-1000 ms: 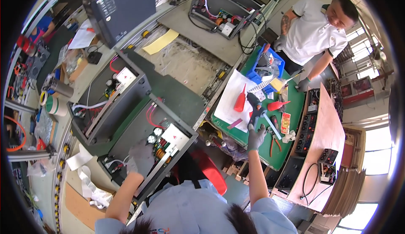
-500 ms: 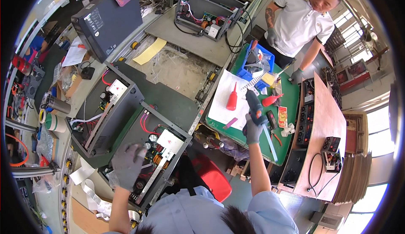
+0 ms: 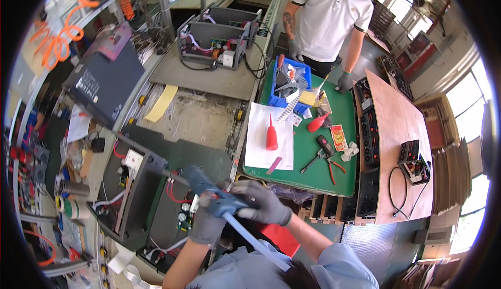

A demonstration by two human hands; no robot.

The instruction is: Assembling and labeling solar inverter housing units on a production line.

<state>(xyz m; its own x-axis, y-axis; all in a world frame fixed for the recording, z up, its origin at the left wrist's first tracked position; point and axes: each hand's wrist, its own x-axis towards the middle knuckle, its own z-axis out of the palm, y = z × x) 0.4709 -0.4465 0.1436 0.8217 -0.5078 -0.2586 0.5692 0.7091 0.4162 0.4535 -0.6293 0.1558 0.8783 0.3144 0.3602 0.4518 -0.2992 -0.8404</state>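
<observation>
A blue hot glue gun (image 3: 199, 181), with a long pale glue stick (image 3: 257, 243) running out of its rear, is between my two gloved hands. My left hand (image 3: 205, 227) is closed around it from below. My right hand (image 3: 266, 205) has its fingers curled against the gun's rear part; the fingertips are partly hidden. Under the gun and my left hand lies an open equipment case (image 3: 160, 220) with red wires, capacitors and a circuit board, partly covered from view. A second open case (image 3: 151, 177) with a white block stands beside it on the left.
On the green table (image 3: 250, 172) at right are red squeeze bottles (image 3: 272, 136), pliers (image 3: 335, 170), a paper sheet (image 3: 255, 156) and a blue bin (image 3: 302, 101). A co-worker (image 3: 329, 23) stands behind it. More cases (image 3: 216, 41) sit on the far line.
My right hand has brought the glue gun from above the green table leftward over the near case. My left hand has left the case's interior and taken hold of the gun. The view has shifted.
</observation>
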